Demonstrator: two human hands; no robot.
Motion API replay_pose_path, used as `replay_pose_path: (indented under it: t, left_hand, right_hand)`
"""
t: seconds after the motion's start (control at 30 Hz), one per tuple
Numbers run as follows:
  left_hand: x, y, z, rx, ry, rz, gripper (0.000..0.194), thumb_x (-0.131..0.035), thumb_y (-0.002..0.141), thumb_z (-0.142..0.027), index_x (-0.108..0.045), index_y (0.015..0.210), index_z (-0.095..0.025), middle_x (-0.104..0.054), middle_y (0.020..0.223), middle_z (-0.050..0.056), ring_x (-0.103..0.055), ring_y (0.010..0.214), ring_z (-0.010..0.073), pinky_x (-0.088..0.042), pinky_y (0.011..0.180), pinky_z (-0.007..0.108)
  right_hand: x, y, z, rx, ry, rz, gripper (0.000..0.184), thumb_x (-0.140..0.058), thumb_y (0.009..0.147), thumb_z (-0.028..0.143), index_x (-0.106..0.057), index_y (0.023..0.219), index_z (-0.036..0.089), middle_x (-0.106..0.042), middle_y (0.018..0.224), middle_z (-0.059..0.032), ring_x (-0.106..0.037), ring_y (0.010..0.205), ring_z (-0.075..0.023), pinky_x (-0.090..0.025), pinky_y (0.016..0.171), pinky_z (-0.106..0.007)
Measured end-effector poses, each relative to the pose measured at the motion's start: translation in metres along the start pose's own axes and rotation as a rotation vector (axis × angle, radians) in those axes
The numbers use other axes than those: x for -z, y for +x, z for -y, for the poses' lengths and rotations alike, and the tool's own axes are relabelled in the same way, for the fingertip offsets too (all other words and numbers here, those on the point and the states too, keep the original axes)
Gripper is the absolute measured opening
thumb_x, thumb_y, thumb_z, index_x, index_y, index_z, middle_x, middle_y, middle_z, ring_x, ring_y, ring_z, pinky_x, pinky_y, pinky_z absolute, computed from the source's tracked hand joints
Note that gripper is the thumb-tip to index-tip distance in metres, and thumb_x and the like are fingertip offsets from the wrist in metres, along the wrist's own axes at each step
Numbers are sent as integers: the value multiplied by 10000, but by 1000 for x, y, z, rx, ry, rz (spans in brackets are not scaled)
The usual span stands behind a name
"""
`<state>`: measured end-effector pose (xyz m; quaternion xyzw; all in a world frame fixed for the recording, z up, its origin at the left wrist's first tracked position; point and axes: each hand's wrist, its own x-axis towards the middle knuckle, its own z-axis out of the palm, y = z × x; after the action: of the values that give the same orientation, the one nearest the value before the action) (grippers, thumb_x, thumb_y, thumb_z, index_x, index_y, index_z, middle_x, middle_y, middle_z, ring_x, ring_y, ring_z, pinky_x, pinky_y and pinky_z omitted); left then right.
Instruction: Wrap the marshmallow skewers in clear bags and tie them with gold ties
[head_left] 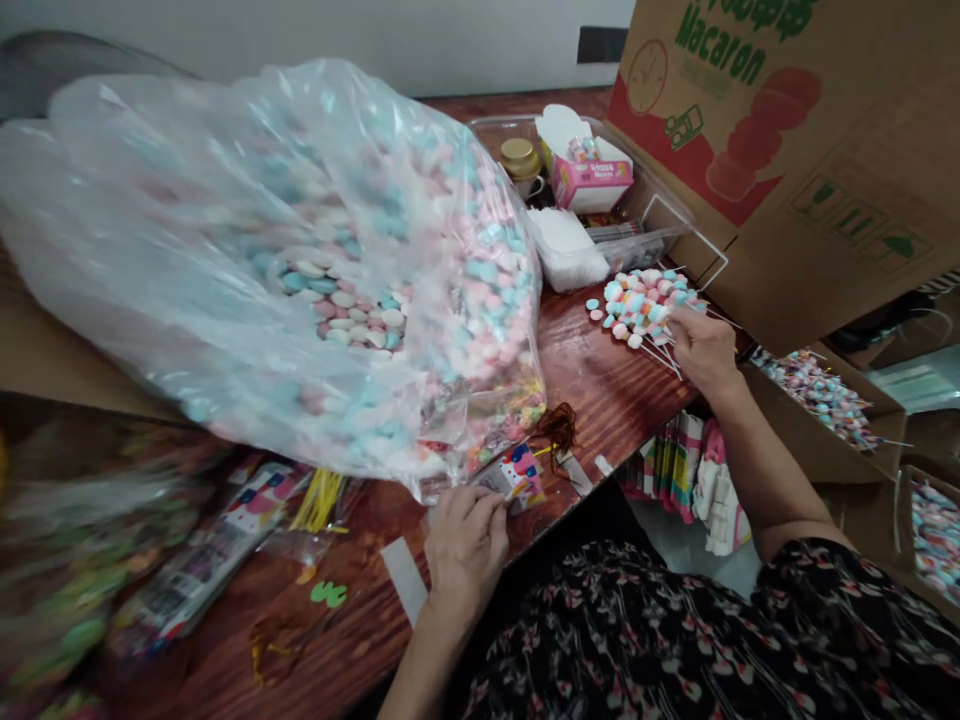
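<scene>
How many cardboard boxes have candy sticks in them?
2: the upper box right of the table, and the lower box at the right edge. Others may be hidden.

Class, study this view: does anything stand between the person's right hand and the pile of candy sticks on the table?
Nothing visible does. The right hand is at the pile of candy sticks, its fingers touching it. The big clear bag of candies lies beside the pile, not between them.

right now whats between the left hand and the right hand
In the head view, a tangle of brown strands sits on the wooden table between the left hand and the right hand, nearer the left hand, with bare wood beyond it.
</scene>
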<state>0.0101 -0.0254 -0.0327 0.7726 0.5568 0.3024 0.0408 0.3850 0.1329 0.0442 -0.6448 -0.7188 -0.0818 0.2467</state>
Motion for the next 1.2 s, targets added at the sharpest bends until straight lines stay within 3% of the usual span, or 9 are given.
replay_pose_path:
  t: [0.17,0.33,0.47,0.6,0.73,0.87,1.0,1.2]
  left_hand:
    - [6,-6,2,8,-45,85,166,-601,877,-225,-705,1002,-191,-678,1006,99,-589,925,240,-507,812,381]
    - [9,-9,11,26,-119,57,147,-563,888,-161,-696,828,-181,-677,867,69,-587,833,198,-512,763,339]
    - [10,-7,7,56,-108,71,140,-573,866,-144,-668,769,-179,-651,817,56,-580,803,195,-508,749,340]
    - [15,-9,-8,-20,50,200,145,-557,826,-87,-670,888,-151,-646,958,115,-565,933,263,-511,827,415]
    - [18,-15,-11,-32,39,256,268,-533,793,-40,-666,998,-152,-633,1059,138,-560,1026,290,-506,878,467]
    - [14,-16,-1,23,-41,184,183,-544,809,-54,-677,860,-170,-657,948,107,-590,920,246,-514,814,410]
    - [11,-13,9,169,-248,55,166,-589,852,-144,-625,693,-178,-619,753,45,-583,742,173,-494,687,311]
    - [12,-9,18,322,-414,60,141,-694,811,-260,-649,703,-182,-612,735,8,-583,691,136,-462,640,259]
  right_hand:
    - [9,-35,25,-43,595,145,152,-628,828,310,-741,867,216,-701,737,5,-635,678,-159,-497,670,-280]
    - [1,-92,59,-33,917,467,123,-655,804,268,-751,844,201,-726,727,1,-647,619,-134,-515,606,-239]
    - [-7,-112,66,-47,946,489,127,-641,819,260,-748,838,194,-735,729,0,-661,623,-129,-523,607,-227]
    - [-10,-120,59,-95,928,462,137,-645,824,266,-750,869,191,-746,760,-6,-674,649,-131,-534,632,-229]
    - [-12,-127,56,-76,911,488,129,-643,826,258,-750,861,195,-754,778,-14,-689,682,-140,-539,663,-239]
    - [-14,-132,56,-65,922,473,129,-644,825,254,-747,876,195,-756,784,-19,-694,688,-145,-538,668,-245]
    - [-11,-134,59,-45,929,474,129,-636,841,260,-744,877,199,-753,782,-21,-692,691,-147,-537,676,-251]
    - [5,-130,71,66,938,485,125,-616,872,243,-734,857,203,-724,752,-17,-658,652,-131,-504,631,-235]
